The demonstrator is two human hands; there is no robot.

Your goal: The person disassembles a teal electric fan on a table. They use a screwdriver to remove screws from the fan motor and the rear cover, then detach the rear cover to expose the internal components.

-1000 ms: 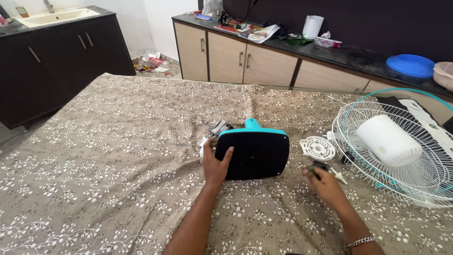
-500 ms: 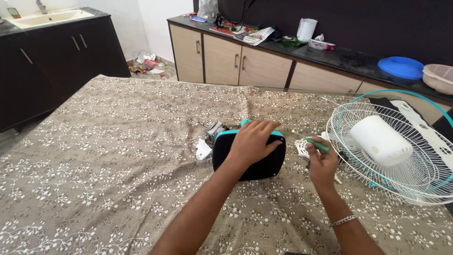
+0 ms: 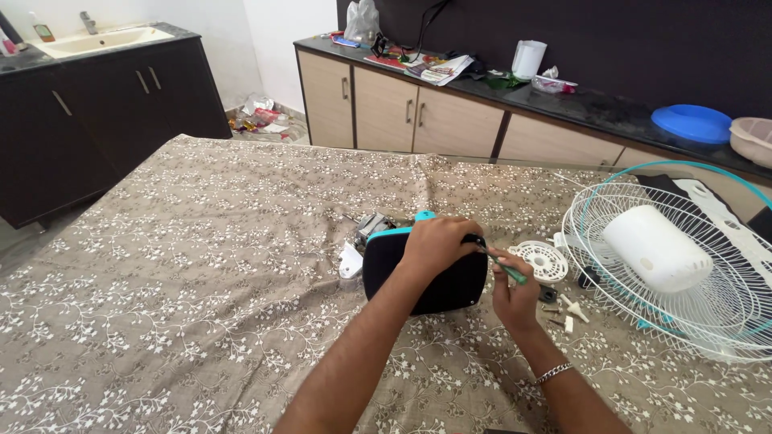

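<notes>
A black fan base with a teal rim (image 3: 426, 281) stands on its edge on the patterned cloth. My left hand (image 3: 438, 241) rests over its top right corner and holds it steady. Just to the right, my right hand (image 3: 512, 293) grips a green-handled screwdriver (image 3: 507, 268) whose tip points at that same corner under my left fingers. A small metal motor (image 3: 371, 225) and a white plastic piece (image 3: 349, 262) lie against the base's left side.
A round white vented cap (image 3: 541, 260) and small white and black parts (image 3: 567, 309) lie right of my hands. A white wire fan guard with a white cylinder (image 3: 667, 257) fills the right. Cabinets and a cluttered counter (image 3: 450, 88) stand behind.
My right hand has brought the screwdriver left, from open air beside the base to its top right corner. My left hand has stayed on top of the base.
</notes>
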